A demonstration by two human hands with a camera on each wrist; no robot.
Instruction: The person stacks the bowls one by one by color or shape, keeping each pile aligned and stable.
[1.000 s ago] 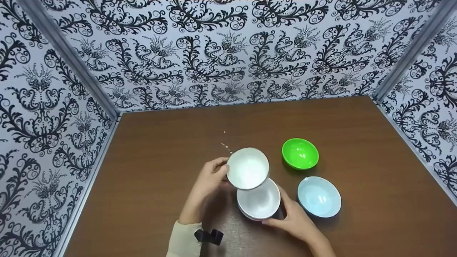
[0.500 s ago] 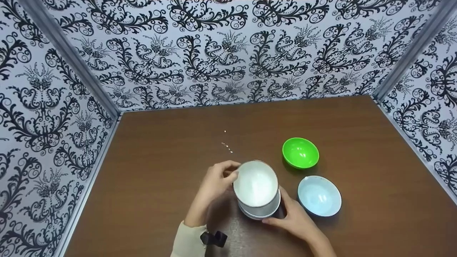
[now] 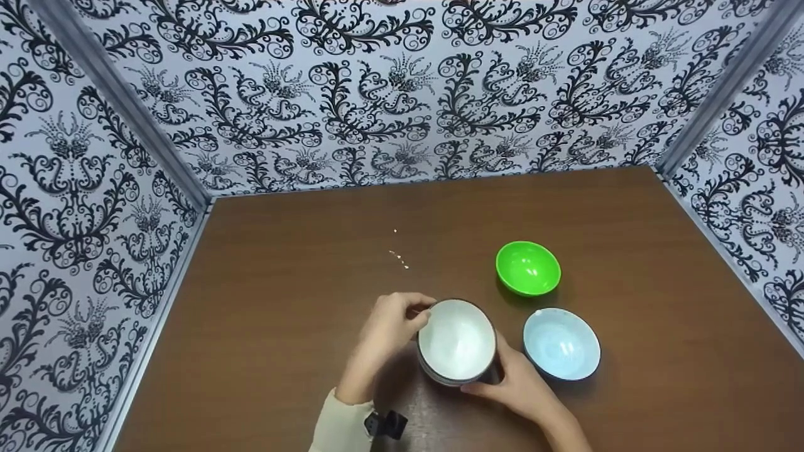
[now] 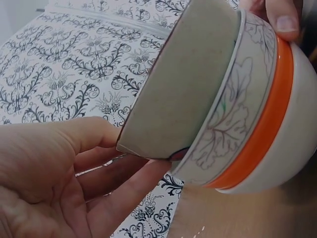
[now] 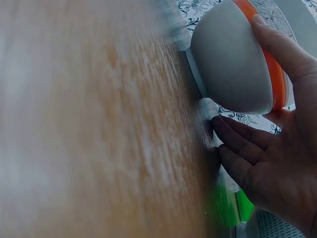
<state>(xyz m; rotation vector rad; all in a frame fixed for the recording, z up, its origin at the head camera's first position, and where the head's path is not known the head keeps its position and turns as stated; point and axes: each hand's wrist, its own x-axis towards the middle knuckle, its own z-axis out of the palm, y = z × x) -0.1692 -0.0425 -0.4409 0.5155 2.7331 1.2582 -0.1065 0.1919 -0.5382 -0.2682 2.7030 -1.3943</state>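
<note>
In the head view my left hand (image 3: 397, 323) grips the left rim of a pale bowl (image 3: 457, 340) that sits over a small stack. Its dark rim and plain outer wall show in the left wrist view, part of it down inside a leaf-patterned bowl (image 4: 225, 124) with an orange band. Below that band comes a white bowl (image 5: 225, 59), its foot at the tabletop in the right wrist view. My right hand (image 3: 520, 384) holds the stack from the right, thumb on the orange band; its lower fingers extend near the table.
A light blue bowl (image 3: 562, 344) stands just right of my right hand, and a green bowl (image 3: 528, 269) lies behind it. Small white specks (image 3: 399, 258) dot the brown table (image 3: 282, 270). Patterned walls (image 3: 402, 94) enclose the back and sides.
My left hand has brought the pale bowl down and slightly right, from above and behind the stack to right over it. The right hand has stayed in place on the stack.
</note>
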